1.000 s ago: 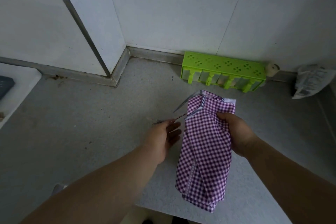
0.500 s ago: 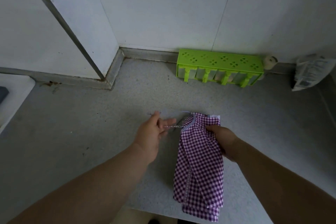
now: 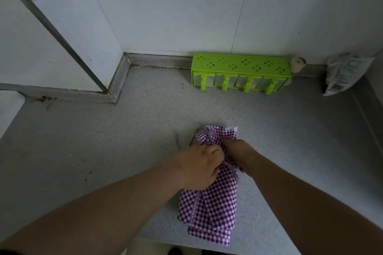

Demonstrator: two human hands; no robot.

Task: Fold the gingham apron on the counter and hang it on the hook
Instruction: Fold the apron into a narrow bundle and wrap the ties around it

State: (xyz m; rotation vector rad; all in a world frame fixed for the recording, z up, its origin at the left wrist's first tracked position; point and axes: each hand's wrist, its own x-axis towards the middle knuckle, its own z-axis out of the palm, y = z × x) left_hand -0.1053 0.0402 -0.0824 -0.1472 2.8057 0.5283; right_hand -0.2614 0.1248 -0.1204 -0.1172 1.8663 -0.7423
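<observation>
Rack (image 3: 240, 65): sitting against the wall, holding jars
Hands: left hand (image 3: 200, 166) and right hand (image 3: 238, 151) both gripping the apron (image 3: 211, 203)
Bag (image 3: 344, 73): leaning in the corner

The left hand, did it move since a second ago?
Yes. The left hand went rightward, toward the right hand, onto the gingham apron, judged against the green rack.

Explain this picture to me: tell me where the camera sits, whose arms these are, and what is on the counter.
There is no machine here. A person wears a wide-angle camera on the head, so you look down along their own bare arms. The left hand and right hand both grip a purple gingham apron, bunched at its top, its lower end hanging past the edge of the grey counter. Against the wall stand a green rack and, to the right, a plastic bag. No hook is in view.
</observation>
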